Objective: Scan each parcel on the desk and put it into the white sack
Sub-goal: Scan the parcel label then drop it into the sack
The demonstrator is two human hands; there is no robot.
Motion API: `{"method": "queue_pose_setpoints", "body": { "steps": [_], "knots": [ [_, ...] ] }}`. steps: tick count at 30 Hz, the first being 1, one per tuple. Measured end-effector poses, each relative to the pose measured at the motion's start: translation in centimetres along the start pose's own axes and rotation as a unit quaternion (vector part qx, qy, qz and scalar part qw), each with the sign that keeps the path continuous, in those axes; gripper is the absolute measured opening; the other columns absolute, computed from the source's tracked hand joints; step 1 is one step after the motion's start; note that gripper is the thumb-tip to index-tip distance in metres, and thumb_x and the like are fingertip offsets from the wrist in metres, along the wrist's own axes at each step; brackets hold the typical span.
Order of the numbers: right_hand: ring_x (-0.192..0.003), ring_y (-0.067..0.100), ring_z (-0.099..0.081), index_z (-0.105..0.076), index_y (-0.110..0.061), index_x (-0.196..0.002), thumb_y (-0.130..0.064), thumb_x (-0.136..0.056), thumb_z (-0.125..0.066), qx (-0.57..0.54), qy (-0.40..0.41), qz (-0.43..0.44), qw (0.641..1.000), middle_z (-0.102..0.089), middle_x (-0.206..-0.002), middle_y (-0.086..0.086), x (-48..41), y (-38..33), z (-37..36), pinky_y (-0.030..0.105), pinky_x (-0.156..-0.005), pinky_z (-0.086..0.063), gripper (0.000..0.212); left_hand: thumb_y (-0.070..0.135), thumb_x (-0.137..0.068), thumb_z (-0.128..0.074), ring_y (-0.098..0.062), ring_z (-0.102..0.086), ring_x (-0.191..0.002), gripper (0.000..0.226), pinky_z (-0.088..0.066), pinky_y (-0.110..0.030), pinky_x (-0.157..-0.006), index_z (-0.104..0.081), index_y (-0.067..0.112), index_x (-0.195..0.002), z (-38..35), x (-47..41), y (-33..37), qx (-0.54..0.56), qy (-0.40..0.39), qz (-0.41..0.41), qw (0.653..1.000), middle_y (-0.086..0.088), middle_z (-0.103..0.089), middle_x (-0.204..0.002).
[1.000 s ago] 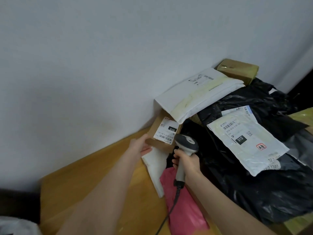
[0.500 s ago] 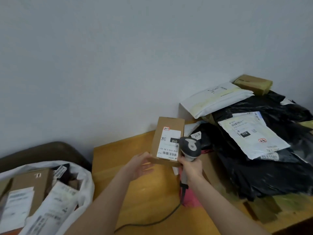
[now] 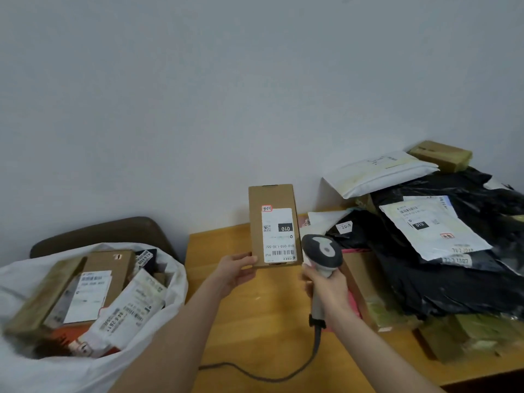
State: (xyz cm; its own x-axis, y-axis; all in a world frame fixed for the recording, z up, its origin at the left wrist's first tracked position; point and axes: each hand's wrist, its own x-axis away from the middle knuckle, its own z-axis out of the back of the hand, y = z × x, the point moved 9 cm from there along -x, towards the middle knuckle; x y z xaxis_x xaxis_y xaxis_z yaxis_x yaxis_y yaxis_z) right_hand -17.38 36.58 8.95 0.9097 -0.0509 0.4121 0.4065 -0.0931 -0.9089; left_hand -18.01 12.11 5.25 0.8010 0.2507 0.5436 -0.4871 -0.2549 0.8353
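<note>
My left hand (image 3: 236, 272) grips the lower left corner of a small brown cardboard parcel (image 3: 273, 225) and holds it upright above the wooden desk (image 3: 255, 321), its white label facing me. Just to the right, my right hand (image 3: 326, 287) holds a grey handheld scanner (image 3: 321, 252) by its handle, the head close to the parcel's lower right corner. The white sack (image 3: 158, 336) stands open at the lower left with several parcels inside.
A heap of parcels fills the desk's right side: black bags (image 3: 442, 279), a white labelled mailer (image 3: 431, 228), a white padded envelope (image 3: 377, 173), brown boxes (image 3: 441, 154). The scanner cable (image 3: 263, 373) trails over the desk front. A dark chair back (image 3: 107, 231) stands behind the sack.
The parcel was pulled out of the heap, lifted and brought left over the open desk. The view swung left, bringing the sack into sight. The scanner moved along beside the parcel.
</note>
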Motion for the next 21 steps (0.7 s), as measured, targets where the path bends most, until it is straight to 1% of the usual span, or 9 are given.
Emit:
{"method": "queue_pose_setpoints", "body": {
  "steps": [2, 4, 6, 8, 11, 14, 21],
  "knots": [
    [-0.044, 0.014, -0.053, -0.064, -0.004, -0.075, -0.008, -0.086, -0.069, 0.024, -0.022, -0.008, 0.999, -0.063, -0.057, 0.006, 1.3, 1.1, -0.7, 0.026, -0.048, -0.045, 0.012, 0.008, -0.083, -0.071, -0.021, -0.063, -0.08, 0.045, -0.059, -0.026, -0.07, -0.054, 0.002, -0.124, 0.7, -0.2, -0.2, 0.004, 0.011, -0.009, 1.0, -0.01, -0.067, -0.098],
    [-0.041, 0.014, -0.05, -0.064, -0.003, -0.072, -0.007, -0.085, -0.069, 0.048, -0.038, -0.016, 0.998, -0.06, -0.051, 0.005, 2.7, 2.2, -1.6, 0.025, -0.046, -0.042, 0.014, 0.008, -0.084, -0.07, -0.02, -0.063, -0.08, 0.044, -0.058, -0.027, -0.072, -0.054, 0.003, -0.124, 1.5, -0.6, -0.5, 0.005, 0.028, -0.016, 0.999, -0.009, -0.067, -0.095],
    [-0.039, 0.013, -0.049, -0.064, -0.001, -0.074, -0.007, -0.084, -0.069, 0.062, -0.047, -0.02, 0.997, -0.059, -0.049, 0.005, 3.8, 2.9, -2.5, 0.025, -0.044, -0.04, 0.013, 0.008, -0.084, -0.07, -0.021, -0.063, -0.085, 0.044, -0.056, -0.029, -0.074, -0.054, 0.002, -0.125, 2.2, -1.1, -0.8, 0.007, 0.036, -0.019, 0.999, -0.01, -0.066, -0.1],
    [-0.037, 0.012, -0.049, -0.064, 0.0, -0.077, -0.007, -0.084, -0.069, 0.074, -0.046, -0.019, 0.996, -0.059, -0.049, 0.005, 4.6, 3.3, -3.1, 0.024, -0.043, -0.04, 0.011, 0.009, -0.085, -0.069, -0.024, -0.062, -0.095, 0.043, -0.053, -0.032, -0.083, -0.055, 0.003, -0.125, 2.6, -1.2, -1.3, 0.003, 0.035, -0.022, 0.999, -0.012, -0.065, -0.107],
    [-0.039, 0.013, -0.05, -0.065, -0.001, -0.075, -0.006, -0.084, -0.068, 0.085, -0.044, -0.019, 0.995, -0.06, -0.049, 0.004, 5.5, 3.5, -3.7, 0.025, -0.045, -0.042, 0.011, 0.007, -0.087, -0.067, -0.025, -0.059, -0.102, 0.036, -0.049, -0.036, -0.092, -0.056, 0.006, -0.122, 3.0, -0.9, -1.6, -0.003, 0.035, -0.028, 0.999, -0.008, -0.065, -0.103],
    [-0.042, 0.014, -0.052, -0.065, -0.003, -0.069, -0.006, -0.083, -0.066, 0.107, -0.037, -0.019, 0.993, -0.061, -0.05, 0.004, 6.1, 3.5, -3.8, 0.026, -0.047, -0.043, 0.014, 0.007, -0.088, -0.065, -0.024, -0.058, -0.1, 0.035, -0.048, -0.036, -0.092, -0.057, 0.005, -0.123, 3.6, -1.0, -1.7, -0.01, 0.039, -0.033, 0.999, -0.006, -0.063, -0.099],
    [-0.042, 0.016, -0.05, -0.063, -0.003, -0.063, -0.005, -0.08, -0.065, 0.122, -0.037, -0.031, 0.991, -0.059, -0.049, 0.005, 6.7, 3.5, -3.9, 0.026, -0.046, -0.042, 0.017, 0.006, -0.088, -0.065, -0.024, -0.057, -0.1, 0.041, -0.048, -0.038, -0.094, -0.053, 0.0, -0.128, 4.7, -1.5, -2.1, -0.013, 0.058, -0.036, 0.998, -0.007, -0.063, -0.099]
  ]
}}
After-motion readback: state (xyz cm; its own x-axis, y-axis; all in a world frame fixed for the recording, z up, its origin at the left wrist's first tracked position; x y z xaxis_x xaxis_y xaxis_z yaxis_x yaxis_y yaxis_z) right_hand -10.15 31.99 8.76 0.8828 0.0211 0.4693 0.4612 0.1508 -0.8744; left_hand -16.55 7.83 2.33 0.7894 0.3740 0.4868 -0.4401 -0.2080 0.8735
